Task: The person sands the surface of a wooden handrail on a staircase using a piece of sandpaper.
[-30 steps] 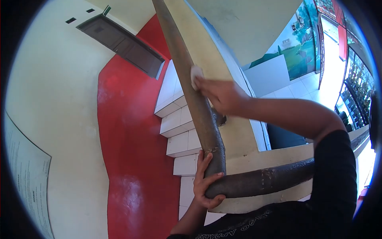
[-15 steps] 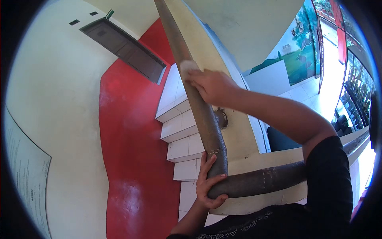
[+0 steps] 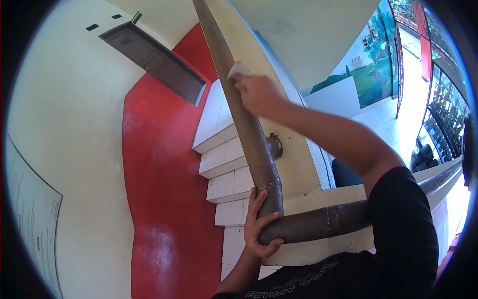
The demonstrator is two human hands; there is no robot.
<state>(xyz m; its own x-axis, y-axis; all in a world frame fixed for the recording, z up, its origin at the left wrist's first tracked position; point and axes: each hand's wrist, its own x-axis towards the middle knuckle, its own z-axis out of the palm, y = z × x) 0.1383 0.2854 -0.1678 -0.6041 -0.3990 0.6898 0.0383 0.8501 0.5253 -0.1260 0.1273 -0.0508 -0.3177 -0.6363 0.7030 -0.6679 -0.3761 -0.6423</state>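
A dark brown metal handrail (image 3: pixel 259 147) slopes up and away, with a bend at its lower end. My left hand (image 3: pixel 260 228) grips that bend, its fingers along the outer side and the thumb across the end. Farther up, my right hand (image 3: pixel 260 95) pinches a small pale folded pad (image 3: pixel 239 69) against the rail's right side. Blur softens these fingers, and part of the pad is hidden in them. Weld marks and worn paint show on the rail near the bend.
A cream wall ledge (image 3: pixel 294 169) runs under the rail, joined to it by a short bracket (image 3: pixel 275 146). White tiled steps (image 3: pixel 226 162) climb at its left beside a red and cream wall (image 3: pixel 159 199). A dark door (image 3: pixel 154 62) stands above them.
My right hand and the pad have moved slightly up along the rail and toward its right side. My left hand keeps its hold on the bend.
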